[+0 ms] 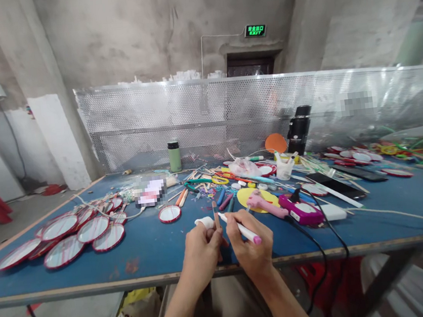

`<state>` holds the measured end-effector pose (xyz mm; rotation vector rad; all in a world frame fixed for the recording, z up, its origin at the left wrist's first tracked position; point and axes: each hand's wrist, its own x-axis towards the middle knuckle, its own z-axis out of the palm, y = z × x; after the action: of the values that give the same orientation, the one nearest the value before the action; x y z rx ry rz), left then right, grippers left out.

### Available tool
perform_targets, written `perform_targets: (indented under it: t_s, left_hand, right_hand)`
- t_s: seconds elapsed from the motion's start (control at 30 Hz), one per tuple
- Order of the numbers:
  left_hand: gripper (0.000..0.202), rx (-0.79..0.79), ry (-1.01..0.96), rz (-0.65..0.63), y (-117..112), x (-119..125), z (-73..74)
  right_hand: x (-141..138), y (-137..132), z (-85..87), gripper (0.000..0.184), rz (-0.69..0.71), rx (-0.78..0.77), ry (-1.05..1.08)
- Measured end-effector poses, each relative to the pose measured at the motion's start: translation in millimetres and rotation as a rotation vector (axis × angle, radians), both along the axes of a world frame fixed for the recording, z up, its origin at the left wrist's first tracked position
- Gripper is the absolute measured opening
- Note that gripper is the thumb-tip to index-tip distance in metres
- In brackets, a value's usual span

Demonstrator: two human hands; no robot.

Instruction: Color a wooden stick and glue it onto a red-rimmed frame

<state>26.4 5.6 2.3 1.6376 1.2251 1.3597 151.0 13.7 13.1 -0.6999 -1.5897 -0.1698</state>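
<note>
Two things sit close together over the near side of the desk (161, 250): a stick (216, 218) in the left grip (200, 250) and a pen (246, 233) in the right grip (256, 255). From where I stand, the stick pokes out past the far side of the left fingers, its long axis running roughly near to far; how steeply it tips upward I can't tell. That grip is narrow, thumb and fingers pinched around the stick. A brown end shows at the near side of the same fingers too, probably the stick's other end.

The pen slants from far left to near right, tip towards the stick and pink end out to the right. The right grip is closed around its barrel in a writing hold. So the pen meets the line of the stick at an angle rather than lying along it. Its tip is just right of the stick; whether they touch, I can't make out. Seen from the right grip, the stick lies to the left and a little far.

A white thing (204, 223) sits against the left grip; I can't say what it is. Well to the left lie red-rimmed discs (65, 251). Over on the right, a pink glue gun (268, 205) rests across a yellow disc (244, 198), beside a purple box (301, 211).
</note>
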Motion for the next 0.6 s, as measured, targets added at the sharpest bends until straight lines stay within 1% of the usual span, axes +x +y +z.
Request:
perform_targets:
  t_s: [0.13,0.37,0.6]
  left_hand:
    - [0.029,-0.001,-0.009,-0.005,-1.3,0.6,1.9]
    - [0.029,0.002,-0.021,-0.004,1.8,0.7,-1.2]
    - [0.03,0.001,-0.024,-0.009,-0.5,0.8,1.8]
  right_hand:
    - [0.2,-0.4,0.3,0.018,0.005,-0.003,-0.005]
    - [0.7,-2.0,0.8,0.018,-0.032,0.06,0.013]
    - [0.8,-1.0,2.0,0.018,-0.016,0.017,-0.025]
